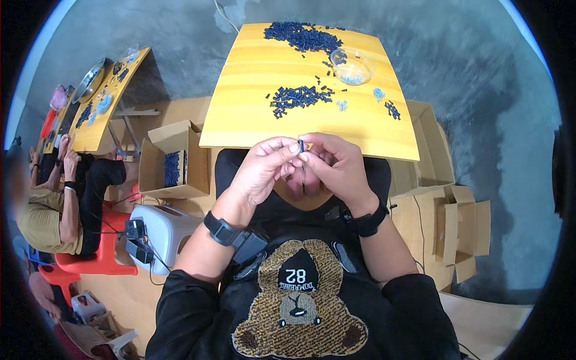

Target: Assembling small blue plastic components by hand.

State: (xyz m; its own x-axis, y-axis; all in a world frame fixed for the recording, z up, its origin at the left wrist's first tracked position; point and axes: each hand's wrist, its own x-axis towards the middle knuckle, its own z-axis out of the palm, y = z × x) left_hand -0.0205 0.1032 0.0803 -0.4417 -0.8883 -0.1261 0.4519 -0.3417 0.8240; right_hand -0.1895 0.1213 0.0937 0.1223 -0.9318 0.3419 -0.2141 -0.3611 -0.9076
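Just off the near edge of the yellow table point(240, 120), my two hands meet in front of my body. A small dark cylindrical piece point(301, 146) is pinched upright between them. My left hand point(264, 165) grips it with thumb and forefinger; my right hand point(339, 165) closes on it from the other side. Fingers cover much of the piece. On the tabletop lie a pile of similar dark pieces point(295, 99), a small cluster of silvery bits point(341, 105) and a clear round bowl point(353, 67) with more silvery bits inside.
A larger dark pile point(303, 37) covers the table's far end; a small dark group point(392, 110) lies at right. Cardboard boxes point(195, 162) stand on both sides, the left one containing dark pieces. A grey stool point(162, 231) and a seated person point(54, 210) are at left.
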